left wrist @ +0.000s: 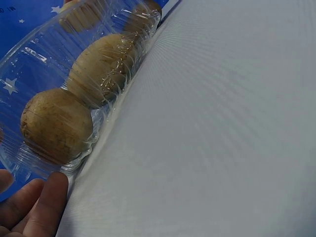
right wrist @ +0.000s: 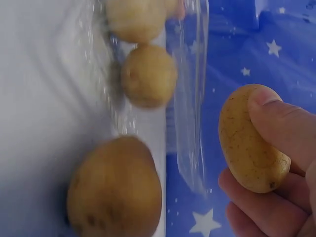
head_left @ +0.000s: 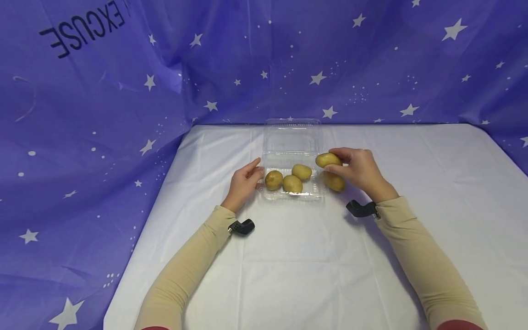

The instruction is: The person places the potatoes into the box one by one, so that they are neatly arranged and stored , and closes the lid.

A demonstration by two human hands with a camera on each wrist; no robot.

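In the head view we are counting five potatoes, two hands and one clear plastic container (head_left: 280,198). Three potatoes are sitting in its base: the left potato (head_left: 274,180), the front potato (head_left: 292,184) and the back potato (head_left: 302,172). Its single lid (head_left: 292,137) is standing open on the far side. The outer potato (head_left: 335,182) is resting on the white table (head_left: 280,284), just beside the container's right wall. Our right hand (head_left: 363,169) is grasping the fifth, the held potato (head_left: 328,160), near that same wall. Our left hand (head_left: 243,183) is clasping nothing; its fingers are relaxing against the container's left side. We are wearing two black wrist cameras, the left camera (head_left: 242,228) and the right camera (head_left: 360,209), over two beige sleeves. One purple backdrop (head_left: 103,183) with pale stars is hanging behind.

In the left wrist view we are seeing four potatoes, two of them showing large through the container's ribbed wall and two smaller ones farther along. Our left fingertips are lying at the container's near end.

In the right wrist view we are pinching the held potato between thumb and fingers, apart from the outer potato. Two more potatoes are showing beyond it, blurring slightly, and a sliver of another is peeking in at the top.
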